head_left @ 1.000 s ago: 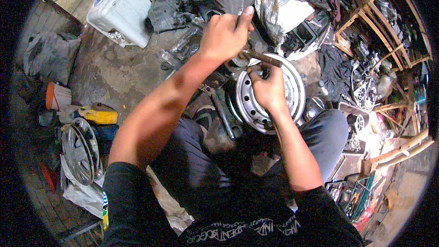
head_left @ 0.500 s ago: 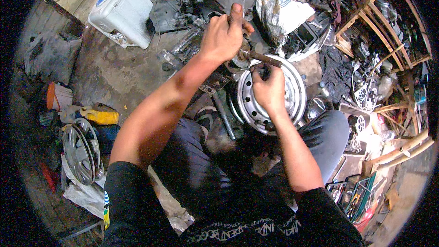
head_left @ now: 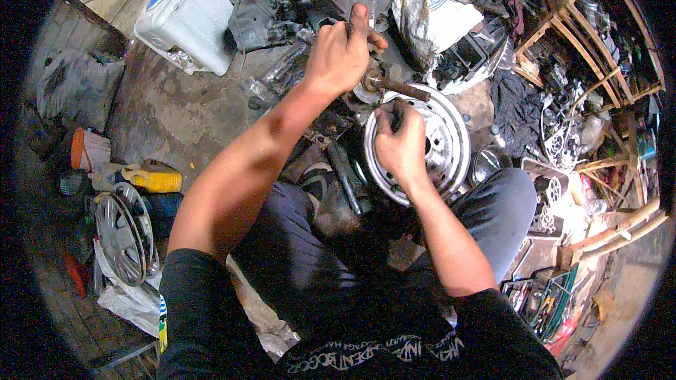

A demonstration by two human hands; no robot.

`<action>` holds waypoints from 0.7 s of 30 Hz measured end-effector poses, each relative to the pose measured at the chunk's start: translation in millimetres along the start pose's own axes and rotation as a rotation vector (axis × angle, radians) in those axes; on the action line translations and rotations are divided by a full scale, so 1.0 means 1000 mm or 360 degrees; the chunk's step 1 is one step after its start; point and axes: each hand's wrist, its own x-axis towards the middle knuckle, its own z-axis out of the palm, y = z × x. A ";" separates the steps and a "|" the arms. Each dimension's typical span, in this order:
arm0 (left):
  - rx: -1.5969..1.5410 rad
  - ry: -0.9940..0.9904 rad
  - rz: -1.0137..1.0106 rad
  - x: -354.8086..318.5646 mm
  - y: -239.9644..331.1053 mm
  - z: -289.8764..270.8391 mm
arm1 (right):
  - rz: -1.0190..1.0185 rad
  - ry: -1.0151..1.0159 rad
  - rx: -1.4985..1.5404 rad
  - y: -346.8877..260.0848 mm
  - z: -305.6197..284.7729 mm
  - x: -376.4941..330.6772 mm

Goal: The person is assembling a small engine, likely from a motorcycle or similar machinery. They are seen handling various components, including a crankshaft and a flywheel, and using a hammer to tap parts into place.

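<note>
A silver steel wheel rim (head_left: 443, 148) stands on edge on the ground between my knees. My left hand (head_left: 341, 53) reaches out above it and grips the end of a rusty brown rod (head_left: 401, 88) that crosses the rim's top edge. My right hand (head_left: 400, 142) is closed in front of the rim's face, holding a small dark tool against it. What the tool's tip touches is hidden by my fingers.
A white plastic container (head_left: 186, 21) sits far left on the concrete floor. A yellow bottle (head_left: 151, 177) and a hubcap (head_left: 123, 232) lie at the left. Metal parts and a white sack (head_left: 429, 14) pile up ahead. Wooden racks (head_left: 598, 42) with parts stand at the right.
My left hand has risen and moved farther forward along the rod. My right hand has stayed on the rim's face.
</note>
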 end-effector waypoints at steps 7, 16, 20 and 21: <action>-0.0105 0.0070 -0.0024 -0.001 0.001 0.000 | -0.0051 0.0016 -0.0004 -0.003 0.004 -0.004; -0.0109 0.0071 -0.0002 0.002 -0.005 -0.002 | 0.0104 -0.0039 0.0231 -0.019 0.000 -0.015; -0.0083 0.0067 -0.0080 0.005 -0.014 -0.005 | -0.0046 0.0154 0.0180 -0.009 0.001 -0.015; -0.0047 0.0051 -0.0096 0.006 -0.015 -0.007 | -0.0088 0.0180 0.0185 -0.010 0.002 -0.016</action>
